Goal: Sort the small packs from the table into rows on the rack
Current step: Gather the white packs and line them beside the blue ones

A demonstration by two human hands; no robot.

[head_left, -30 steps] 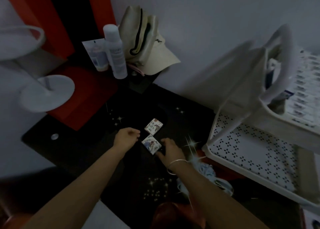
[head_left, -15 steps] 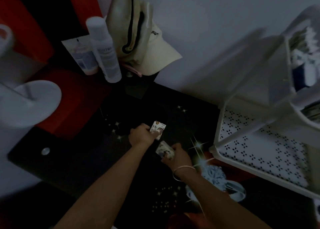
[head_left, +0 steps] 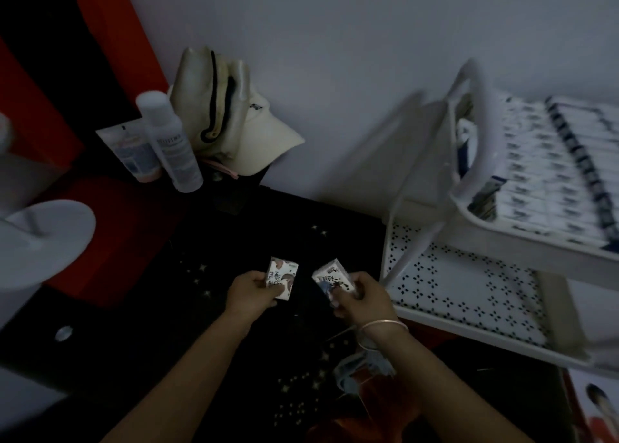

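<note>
Left hand [head_left: 249, 293] grips one pack [head_left: 281, 278], right hand [head_left: 363, 295] grips another pack [head_left: 331, 276], both lifted over the dark table [head_left: 150, 308], rack [head_left: 469, 288] just right with packed rows on top.

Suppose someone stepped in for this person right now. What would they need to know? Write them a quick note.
The left hand grips the first pack. The right hand grips the second pack.
Both packs are held over the dark table, to the left of the white rack.
Done: the rack's upper tray already holds rows of packs.
Left: carry these two packs over to the rack and add them to a row.
</note>
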